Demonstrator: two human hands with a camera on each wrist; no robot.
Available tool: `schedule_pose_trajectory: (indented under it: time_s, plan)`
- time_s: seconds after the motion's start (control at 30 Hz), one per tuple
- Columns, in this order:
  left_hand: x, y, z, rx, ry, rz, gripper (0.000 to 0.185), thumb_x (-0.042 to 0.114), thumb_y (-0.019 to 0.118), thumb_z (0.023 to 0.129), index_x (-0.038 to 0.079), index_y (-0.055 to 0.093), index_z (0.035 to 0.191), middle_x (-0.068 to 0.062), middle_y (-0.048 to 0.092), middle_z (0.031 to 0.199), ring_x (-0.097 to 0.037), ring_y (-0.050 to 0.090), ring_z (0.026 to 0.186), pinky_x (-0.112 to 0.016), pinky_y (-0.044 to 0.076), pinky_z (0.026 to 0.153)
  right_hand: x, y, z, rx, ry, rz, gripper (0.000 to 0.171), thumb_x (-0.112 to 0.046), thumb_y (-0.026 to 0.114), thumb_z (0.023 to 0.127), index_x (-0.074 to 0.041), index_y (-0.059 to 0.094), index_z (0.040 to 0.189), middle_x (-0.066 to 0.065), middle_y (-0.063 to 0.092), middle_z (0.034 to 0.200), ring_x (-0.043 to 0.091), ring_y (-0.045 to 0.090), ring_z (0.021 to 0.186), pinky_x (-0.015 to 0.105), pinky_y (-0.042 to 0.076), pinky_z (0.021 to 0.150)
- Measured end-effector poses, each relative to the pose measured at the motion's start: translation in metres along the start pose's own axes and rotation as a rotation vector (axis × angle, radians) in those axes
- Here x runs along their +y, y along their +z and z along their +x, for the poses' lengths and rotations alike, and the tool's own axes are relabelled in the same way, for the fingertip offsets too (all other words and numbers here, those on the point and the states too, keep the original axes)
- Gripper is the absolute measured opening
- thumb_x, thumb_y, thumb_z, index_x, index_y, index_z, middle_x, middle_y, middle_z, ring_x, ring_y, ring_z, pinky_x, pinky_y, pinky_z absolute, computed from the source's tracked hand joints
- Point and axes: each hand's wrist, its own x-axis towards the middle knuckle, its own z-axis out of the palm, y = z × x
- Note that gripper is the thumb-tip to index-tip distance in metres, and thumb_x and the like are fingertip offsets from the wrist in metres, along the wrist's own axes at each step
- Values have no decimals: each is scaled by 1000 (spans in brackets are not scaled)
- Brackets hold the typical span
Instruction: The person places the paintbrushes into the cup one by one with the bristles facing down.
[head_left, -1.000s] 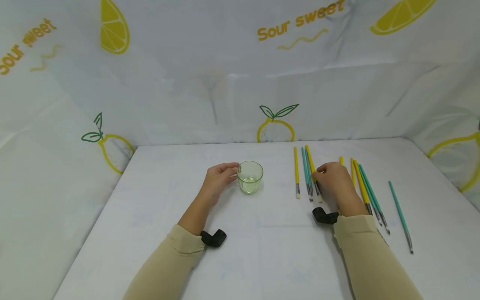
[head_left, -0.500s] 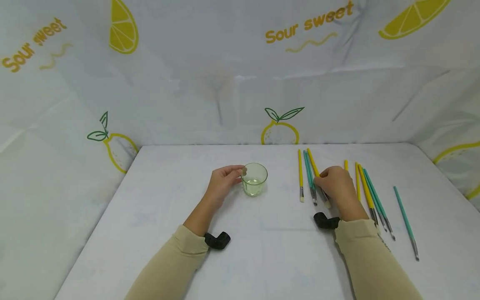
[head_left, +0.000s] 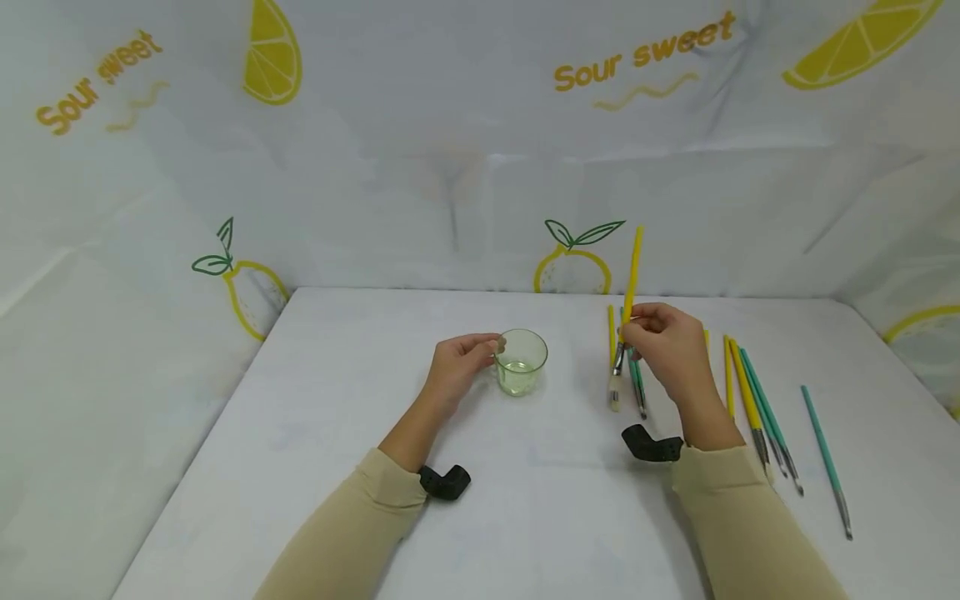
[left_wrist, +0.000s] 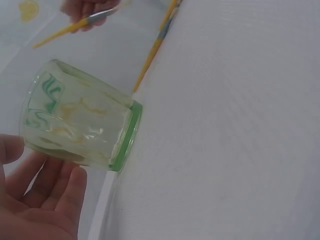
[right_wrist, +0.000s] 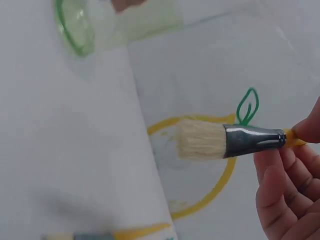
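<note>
Two hands: both were at work over the white table (head_left: 315,467), one on a glass, one on a brush.
Left hand (head_left: 459,369): fingers curled against the side of the glass cup (head_left: 521,362), steadying it upright on the table; in the left wrist view, the fingers (left_wrist: 47,192) lay along its wall.
Glass cup: greenish, near the table's middle, with what looked like a little clear liquid at the bottom.
Right hand (head_left: 663,346): pinched the yellow paintbrush (head_left: 628,310) just above its ferrule, lifted off the table, handle up, bristles (right_wrist: 200,140) down and apart from the surface.
Remaining brushes (head_left: 750,400): yellow and teal, lying in rough rows on the table to the right of the cup; one teal brush (head_left: 825,461) lay well apart at far right.
Step in hand (judged): the brush was picked up and not yet at the cup.
Next move (judged): would call for carrying the bristles leftward over the rim and lowering them in, the cup held firm.
</note>
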Motion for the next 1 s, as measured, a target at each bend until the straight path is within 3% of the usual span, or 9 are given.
schedule_pose_trajectory:
  time_s: [0.17,0.3,0.4,0.5,0.63,0.8,1.0]
  plan:
    - [0,1,-1,17,-7,0,25,14,62,93,-2,73,109,-12,74,110,-19,69,102,-27,59,88,-34,22,-4,17,-143,217,31,-10,65,89,2,60,117,-4,63,86,8,67,71,22,61,64]
    - [-1,2,1,21,-2,-8,24,14,62,93,-3,73,108,-13,74,109,-18,70,100,-27,59,86,-51,41,-4,-3,-211,277,43,-6,66,88,-2,55,129,3,66,87,11,68,72,20,60,67]
    - [-1,1,1,17,-2,-14,25,14,62,94,-3,72,109,-15,73,111,-20,70,102,-27,59,87,-54,55,-3,-8,-232,238,43,-7,65,88,-5,54,129,11,69,88,13,67,71,18,58,67]
    - [-1,1,0,10,-1,-22,26,13,62,95,-5,71,110,-17,72,113,-23,69,106,-28,59,88,-51,67,-3,8,-241,195,32,-8,62,89,-5,57,120,15,72,89,20,68,72,18,56,65]
    - [0,2,0,6,-1,-20,27,14,61,95,-5,71,111,-16,72,113,-22,69,106,-28,59,89,-42,78,-4,22,-232,144,19,-12,60,90,-4,63,108,12,73,86,21,67,74,19,54,62]
    - [1,1,-1,6,-12,-10,27,15,61,95,-4,71,111,-15,72,113,-19,69,105,-29,59,89,-34,89,-3,12,-216,72,16,-18,65,90,-5,69,96,9,70,85,16,62,74,22,51,61]
    - [0,0,0,7,-15,-6,27,15,61,95,-3,72,111,-14,73,113,-19,69,105,-29,59,89,-29,96,0,-2,-190,18,18,-24,67,89,-7,72,92,7,72,89,18,65,85,31,56,74]
